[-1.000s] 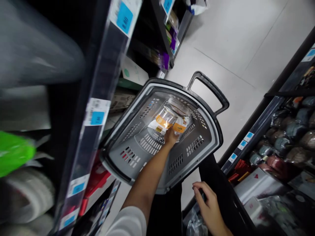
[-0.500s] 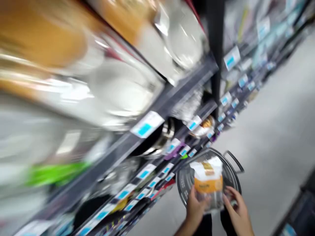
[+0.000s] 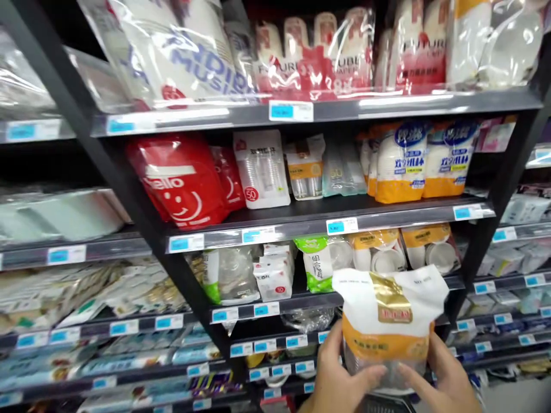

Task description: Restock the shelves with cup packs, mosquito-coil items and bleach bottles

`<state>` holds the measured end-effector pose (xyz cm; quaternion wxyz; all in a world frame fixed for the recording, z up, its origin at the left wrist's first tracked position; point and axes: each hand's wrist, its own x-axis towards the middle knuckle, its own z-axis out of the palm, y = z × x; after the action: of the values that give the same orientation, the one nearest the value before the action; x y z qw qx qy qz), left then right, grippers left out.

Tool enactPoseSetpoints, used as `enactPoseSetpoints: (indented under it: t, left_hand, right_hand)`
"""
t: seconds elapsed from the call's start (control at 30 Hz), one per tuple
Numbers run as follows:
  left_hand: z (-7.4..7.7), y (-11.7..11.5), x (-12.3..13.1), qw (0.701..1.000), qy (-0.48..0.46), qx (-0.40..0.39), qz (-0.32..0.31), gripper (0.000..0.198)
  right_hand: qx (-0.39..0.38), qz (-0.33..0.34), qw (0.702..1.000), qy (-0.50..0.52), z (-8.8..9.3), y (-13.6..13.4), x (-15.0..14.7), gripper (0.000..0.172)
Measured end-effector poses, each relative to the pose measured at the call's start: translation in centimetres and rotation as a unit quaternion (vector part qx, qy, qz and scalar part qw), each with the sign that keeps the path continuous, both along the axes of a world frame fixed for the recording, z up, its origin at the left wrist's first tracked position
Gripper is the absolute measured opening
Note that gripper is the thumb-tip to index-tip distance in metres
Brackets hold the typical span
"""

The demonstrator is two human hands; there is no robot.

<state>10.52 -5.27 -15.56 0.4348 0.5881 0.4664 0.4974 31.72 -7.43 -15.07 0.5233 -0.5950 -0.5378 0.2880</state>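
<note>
Between my hands is a white and orange plastic pack (image 3: 390, 321) with a gold label and a see-through lower part; it looks like a pack of disposable cups. My left hand (image 3: 340, 376) grips its left side, thumb across the front. On the right side my right hand (image 3: 443, 378) holds it the same way. Just beyond the pack is the shelf rack. A similar, smaller-looking orange and white pack (image 3: 305, 169) stands on the second shelf. Part of a dark basket (image 3: 390, 403) shows under my hands.
Red bags (image 3: 181, 183) and blue-labelled orange packs (image 3: 402, 163) line the second shelf. Packs of paper cups (image 3: 316, 54) fill the top shelf. Below are white boxes (image 3: 275, 275) and green-edged packs (image 3: 321, 264). Black uprights (image 3: 142, 223) divide the rack; price tags run along the shelf edges.
My view has turned from the aisle floor and basket to face the shelves. The pack is now nearer and larger in view, raised in front of the rack, with both hands still on it.
</note>
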Motion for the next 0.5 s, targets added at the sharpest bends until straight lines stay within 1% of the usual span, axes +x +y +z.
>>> enactPoseSetpoints:
  t: [0.03, 0.07, 0.13, 0.17, 0.2, 0.27, 0.33, 0.37, 0.43, 0.5]
  left_hand:
    - [2.4, 0.7, -0.8, 1.0, -0.02, 0.012, -0.01, 0.076]
    - [4.8, 1.5, -1.6, 0.999, -0.03, 0.023, -0.013, 0.071]
    - [9.6, 3.1, -3.2, 0.999, -0.024, 0.032, -0.025, 0.067]
    - [11.9, 4.0, -4.1, 0.999, -0.012, 0.027, -0.046, 0.066]
    - [14.0, 4.9, -5.0, 0.997, 0.005, 0.016, -0.079, 0.064]
    - [17.7, 7.1, -6.9, 0.992, 0.037, 0.039, -0.114, 0.059]
    - [20.5, 9.8, -8.6, 0.984, 0.079, 0.09, -0.128, 0.052]
    - [21.6, 11.2, -9.4, 0.98, 0.103, 0.118, -0.12, 0.049]
    - [23.2, 14.1, -10.8, 0.968, 0.168, 0.17, -0.073, 0.042]
    - [23.9, 16.8, -11.9, 0.946, 0.255, 0.2, -0.019, 0.031]
  right_hand:
    - [0.004, 0.058, 0.998, 0.002, 2.7, 1.1, -0.8, 0.059]
    - [0.01, 0.096, 0.995, 0.006, 5.4, 2.1, -1.7, 0.056]
    - [0.036, 0.125, 0.991, -0.006, 10.8, 4.2, -3.3, 0.052]
    - [0.044, 0.136, 0.99, -0.016, 13.3, 5.3, -4.0, 0.051]
    - [0.03, 0.151, 0.988, -0.029, 15.6, 6.5, -4.6, 0.049]
    - [0.014, 0.165, 0.986, -0.026, 19.6, 9.1, -5.6, 0.046]
    - [-0.018, 0.172, 0.985, 0.013, 22.7, 12.0, -6.4, 0.044]
    - [-0.034, 0.168, 0.984, 0.038, 23.9, 13.5, -6.8, 0.041]
    - [-0.062, 0.151, 0.983, 0.083, 25.9, 16.3, -7.7, 0.034]
    - [-0.087, 0.132, 0.981, 0.114, 27.3, 19.0, -8.8, 0.024]
